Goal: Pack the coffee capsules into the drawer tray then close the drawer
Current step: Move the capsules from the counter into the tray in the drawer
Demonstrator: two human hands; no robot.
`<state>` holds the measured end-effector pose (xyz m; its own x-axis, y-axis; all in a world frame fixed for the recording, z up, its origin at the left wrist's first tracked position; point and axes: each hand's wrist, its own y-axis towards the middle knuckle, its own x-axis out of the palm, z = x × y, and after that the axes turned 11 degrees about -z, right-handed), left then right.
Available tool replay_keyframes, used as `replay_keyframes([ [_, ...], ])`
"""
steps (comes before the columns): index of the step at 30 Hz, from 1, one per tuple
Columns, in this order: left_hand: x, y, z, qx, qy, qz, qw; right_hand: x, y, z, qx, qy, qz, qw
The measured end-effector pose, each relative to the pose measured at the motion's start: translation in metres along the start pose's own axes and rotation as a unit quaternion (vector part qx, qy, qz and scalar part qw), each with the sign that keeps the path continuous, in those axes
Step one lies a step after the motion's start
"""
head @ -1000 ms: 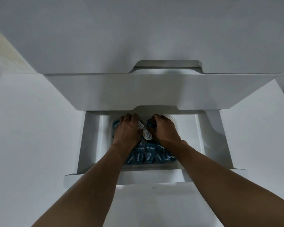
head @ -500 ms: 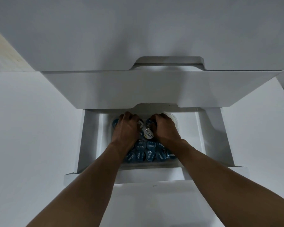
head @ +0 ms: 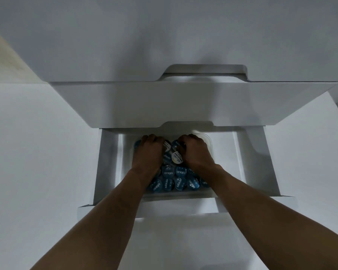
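The low white drawer point(head: 252, 162) stands pulled out. Inside it sits a clear plastic tray point(head: 208, 138) filled with several blue coffee capsules point(head: 169, 173) and a white-lidded one point(head: 177, 159). My left hand point(head: 149, 152) lies over the tray's left back part, its fingers bent down onto the capsules and its fingertips hidden. My right hand point(head: 195, 152) is over the right back part, with fingers and thumb curled round a blue capsule point(head: 175, 146). Both forearms cross the drawer's front edge.
A second white drawer front point(head: 183, 106) overhangs the back of the open drawer, just above my knuckles. The open drawer's own front panel point(head: 183, 208) lies under my forearms. White cabinet sides flank it left and right.
Both hands stay in the tray and have crept slightly toward its back. The capsules between them have shifted a little.
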<state>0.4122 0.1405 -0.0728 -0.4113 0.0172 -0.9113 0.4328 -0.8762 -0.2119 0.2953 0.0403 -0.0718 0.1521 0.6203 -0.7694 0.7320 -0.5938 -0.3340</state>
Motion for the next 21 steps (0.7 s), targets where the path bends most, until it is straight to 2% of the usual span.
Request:
replay_keyframes([
  [16,-0.011,-0.002,0.005,-0.011,0.03,-0.047,0.998,-0.003,0.0,-0.005,-0.026,-0.021,-0.008,0.999],
  [21,-0.025,-0.012,0.016,-0.02,0.026,-0.031,0.999,-0.019,-0.015,-0.004,-0.038,-0.041,0.0,0.998],
])
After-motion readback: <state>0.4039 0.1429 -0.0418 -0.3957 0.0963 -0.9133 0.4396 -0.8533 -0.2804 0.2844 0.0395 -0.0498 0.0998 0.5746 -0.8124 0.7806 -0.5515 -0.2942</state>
